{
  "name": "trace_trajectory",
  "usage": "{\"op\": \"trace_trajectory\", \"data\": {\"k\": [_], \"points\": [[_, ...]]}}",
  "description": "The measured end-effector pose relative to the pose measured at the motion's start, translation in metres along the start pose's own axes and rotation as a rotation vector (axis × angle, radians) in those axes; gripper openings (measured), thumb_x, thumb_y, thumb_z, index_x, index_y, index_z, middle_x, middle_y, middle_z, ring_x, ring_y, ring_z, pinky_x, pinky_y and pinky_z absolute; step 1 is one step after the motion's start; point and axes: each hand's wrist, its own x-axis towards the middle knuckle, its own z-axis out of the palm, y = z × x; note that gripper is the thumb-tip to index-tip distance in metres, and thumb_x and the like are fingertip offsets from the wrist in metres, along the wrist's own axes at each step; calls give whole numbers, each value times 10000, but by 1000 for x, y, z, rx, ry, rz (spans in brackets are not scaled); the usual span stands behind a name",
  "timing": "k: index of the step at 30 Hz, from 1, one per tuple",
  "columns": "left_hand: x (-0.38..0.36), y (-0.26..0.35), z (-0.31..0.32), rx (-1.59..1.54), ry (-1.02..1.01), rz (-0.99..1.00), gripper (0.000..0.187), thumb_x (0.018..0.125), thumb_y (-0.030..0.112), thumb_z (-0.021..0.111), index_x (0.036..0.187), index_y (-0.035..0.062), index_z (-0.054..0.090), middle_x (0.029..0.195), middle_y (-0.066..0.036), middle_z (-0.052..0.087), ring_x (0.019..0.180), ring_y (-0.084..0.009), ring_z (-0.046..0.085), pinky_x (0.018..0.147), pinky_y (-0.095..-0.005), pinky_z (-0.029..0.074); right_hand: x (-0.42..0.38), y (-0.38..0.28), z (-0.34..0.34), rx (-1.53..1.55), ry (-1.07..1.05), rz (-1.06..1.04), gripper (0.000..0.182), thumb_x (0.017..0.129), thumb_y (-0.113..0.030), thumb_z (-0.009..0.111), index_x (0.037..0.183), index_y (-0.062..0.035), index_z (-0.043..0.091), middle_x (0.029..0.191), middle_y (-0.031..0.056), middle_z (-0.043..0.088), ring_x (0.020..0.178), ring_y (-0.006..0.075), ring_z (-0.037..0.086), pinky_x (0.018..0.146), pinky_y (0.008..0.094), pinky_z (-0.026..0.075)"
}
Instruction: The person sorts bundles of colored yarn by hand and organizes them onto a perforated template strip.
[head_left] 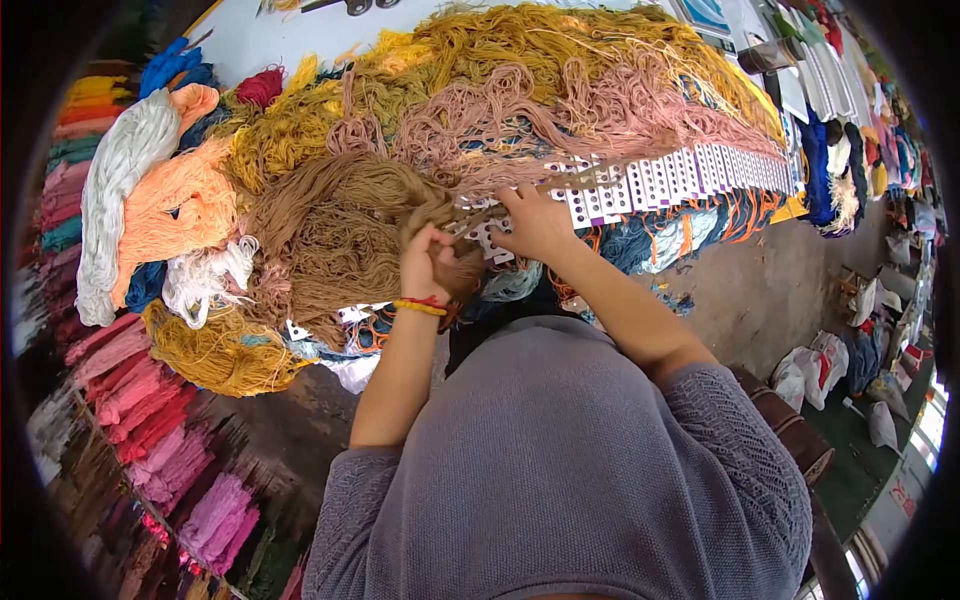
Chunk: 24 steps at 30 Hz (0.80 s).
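My left hand [428, 265] is closed round a hank of brown yarn [340, 225] at its right end, where the strands bunch together. The bulk of that brown yarn lies in a loose heap to the left. My right hand [537, 226] rests on the near-left end of a row of white punched cards [615, 195], thumb and fingers apart. Brown strands run between the two hands across the cards. Several cards have purple edges and dark round holes. The right fingertips are partly hidden among the yarn and cards.
Pink yarn [470, 110] and mustard yarn [560, 40] are heaped beyond the cards. Peach yarn [180, 195] and white yarn [130, 170] lie at left. Coloured hanks [140, 390] line the left floor side. A dark cup [770, 57] stands at the far right. Bags [815, 370] sit at right.
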Motion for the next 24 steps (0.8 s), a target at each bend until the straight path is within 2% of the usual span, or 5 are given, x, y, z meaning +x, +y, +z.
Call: {"op": "trace_trajectory", "data": {"k": [11,16,19,20,24], "points": [[-25,205,-99,263,65,590,183,719,111,470,545,128,415,491,12,383,424,-86,300,415,-223,223,2,4,-5,6,-73,31,473,666,-433,597,1062,-190,512,950,126,531,818,300,584,618,401,483],[-37,289,-101,554,597,844,270,826,280,514,740,33,581,564,-7,493,436,-102,435,411,-226,352,-4,4,-12,77,-63,34,486,697,-442,583,1075,-150,495,982,121,527,837,286,579,660,388,478],[-30,247,-66,809,402,610,361,836,411,477,814,77,612,619,0,554,441,-72,420,411,-207,355,-7,11,-14,254,-55,55,457,737,-429,563,1075,-131,492,983,115,528,834,272,579,675,382,474],[-45,224,-41,608,9,203,330,836,395,498,872,91,622,724,4,589,550,-73,467,489,-216,393,-9,6,-23,321,-55,77,411,759,-392,565,1055,-112,507,939,98,542,818,263,580,673,379,468],[-48,100,53,758,-324,408,232,850,230,532,938,32,613,932,-13,610,794,-107,525,729,-244,427,-9,-17,-49,664,-5,77,331,751,-323,599,946,-58,555,804,89,588,740,250,581,644,339,459]]}}
